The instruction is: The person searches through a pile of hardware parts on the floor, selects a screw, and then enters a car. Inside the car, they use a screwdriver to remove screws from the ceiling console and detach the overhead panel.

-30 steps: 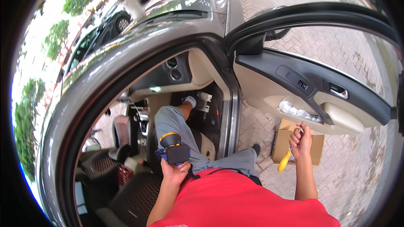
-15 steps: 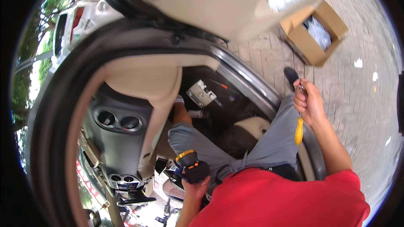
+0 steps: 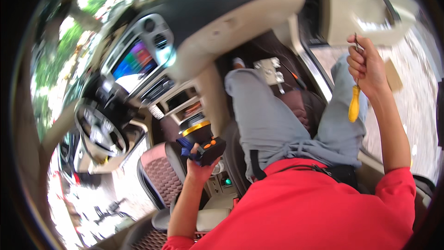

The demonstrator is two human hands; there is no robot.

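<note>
My left hand (image 3: 199, 170) is closed round a black headlamp (image 3: 198, 129) with a gold ring, orange buttons and a blue strap. It is held up beside the centre console. Over at the right, by the door opening, my right hand (image 3: 371, 69) grips a screwdriver (image 3: 354, 105) by its thin metal shaft. The yellow handle hangs down below the fist. Past my knees, a pale metal-and-plastic part (image 3: 268, 71) lies in the dark footwell. Beside it is a slim tool with a red and black handle (image 3: 298, 81).
The dashboard (image 3: 217, 11) spans the far side, with a lit screen (image 3: 135, 60) and the steering wheel (image 3: 101, 132) to the left. A patterned seat (image 3: 162, 171) stands left of the console. On the right is the open door (image 3: 356, 9), with a cardboard box (image 3: 393, 75) outside.
My body has moved further into the car and the view has turned toward the dashboard and steering wheel. Both hands keep hold of the headlamp and the screwdriver.
</note>
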